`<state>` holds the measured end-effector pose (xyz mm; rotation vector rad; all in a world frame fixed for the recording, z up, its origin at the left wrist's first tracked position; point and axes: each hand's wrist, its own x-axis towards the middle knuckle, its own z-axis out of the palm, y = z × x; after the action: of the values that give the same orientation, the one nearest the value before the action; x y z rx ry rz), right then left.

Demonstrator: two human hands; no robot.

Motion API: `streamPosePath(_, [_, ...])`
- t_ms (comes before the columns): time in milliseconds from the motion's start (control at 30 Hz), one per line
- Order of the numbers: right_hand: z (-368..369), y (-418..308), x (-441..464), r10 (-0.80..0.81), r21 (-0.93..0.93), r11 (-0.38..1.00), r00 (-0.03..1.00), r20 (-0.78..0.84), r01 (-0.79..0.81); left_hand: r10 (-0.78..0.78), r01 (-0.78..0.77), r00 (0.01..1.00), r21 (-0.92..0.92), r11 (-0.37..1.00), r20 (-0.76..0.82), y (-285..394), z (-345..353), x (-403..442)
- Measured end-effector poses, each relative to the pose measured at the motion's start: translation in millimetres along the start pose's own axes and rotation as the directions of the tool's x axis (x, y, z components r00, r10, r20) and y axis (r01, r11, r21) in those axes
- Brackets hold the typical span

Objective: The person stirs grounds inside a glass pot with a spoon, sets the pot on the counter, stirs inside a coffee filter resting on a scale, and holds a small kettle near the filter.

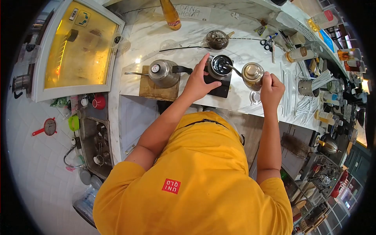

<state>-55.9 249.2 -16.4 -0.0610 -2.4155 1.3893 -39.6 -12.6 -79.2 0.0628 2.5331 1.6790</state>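
My right hand [273, 88] is closed round the handle of a small metal gooseneck pot [252, 74]. Its thin spout points left, with the tip over the rim of a metal-rimmed cup [220, 65] that looks dark inside. The cup stands at the black scale [222, 89]. My left hand [199, 80] is beside the cup's left side, thumb and forefinger spread apart; whether it touches the cup is hard to tell. A steel kettle [162, 76] with a black handle sits on a brown board [149, 92] to the left.
Behind the cup are a round glass pot [217, 40] and an amber bottle [170, 15]. Scissors [268, 45], straws [288, 94] and a metal straw holder [308, 88] lie to the right. A glass-fronted cabinet door [80, 47] juts in at left, above a sink [92, 147].
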Motion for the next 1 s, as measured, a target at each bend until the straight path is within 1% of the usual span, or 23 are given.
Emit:
streamPosePath(67, [2.5, 5.4, 1.8, 0.146, 0.243, 0.96, 0.989, -0.008, -0.14, -0.005, 0.005, 1.0, -0.007, 1.0, 0.002, 0.1, 0.4, -0.1])
streamPosePath(100, [0.4, 11.6, 3.2, 0.22, 0.312, 0.925, 0.975, 0.02, -0.215, -0.006, 0.006, 1.0, -0.01, 1.0, 0.002, 0.5, 0.0, 0.1])
streamPosePath(200, [-4.0, 22.5, 2.6, 0.28, 0.381, 0.888, 0.96, -0.002, -0.258, -0.011, 0.011, 1.0, 0.007, 1.0, -0.001, 1.5, -0.3, -0.7])
streamPosePath(333, [-13.9, 15.8, -2.1, 0.223, 0.316, 0.926, 0.975, -0.019, -0.206, -0.017, 0.017, 1.0, 0.017, 1.0, 0.003, 3.7, -1.8, -0.7])
streamPosePath(433, [-20.0, -2.0, -5.4, 0.177, 0.206, 0.964, 0.984, -0.032, -0.167, -0.024, 0.024, 1.0, 0.018, 1.0, 0.005, 4.3, -1.6, -0.7])
streamPosePath(533, [-21.2, -4.8, -9.3, 0.132, 0.087, 0.988, 0.99, -0.044, -0.128, -0.02, 0.02, 1.0, 0.007, 1.0, 0.005, 3.8, -1.1, -0.3])
streamPosePath(633, [-19.2, -3.7, -11.3, 0.067, 0.047, 0.997, 0.997, -0.041, -0.065, 0.001, -0.001, 1.0, -0.006, 1.0, -0.004, 2.7, -0.4, -0.2])
streamPosePath(700, [-18.4, -3.9, -11.7, 0.052, 0.008, 0.999, 0.998, -0.035, -0.052, 0.012, -0.012, 1.0, -0.017, 1.0, -0.01, 2.5, -0.5, -0.5])
streamPosePath(1000, [-10.2, -4.1, -10.0, -0.081, -0.121, 0.989, 0.997, -0.005, 0.08, -0.006, 0.006, 1.0, -0.017, 1.0, 0.0, 3.0, -0.7, -1.3])
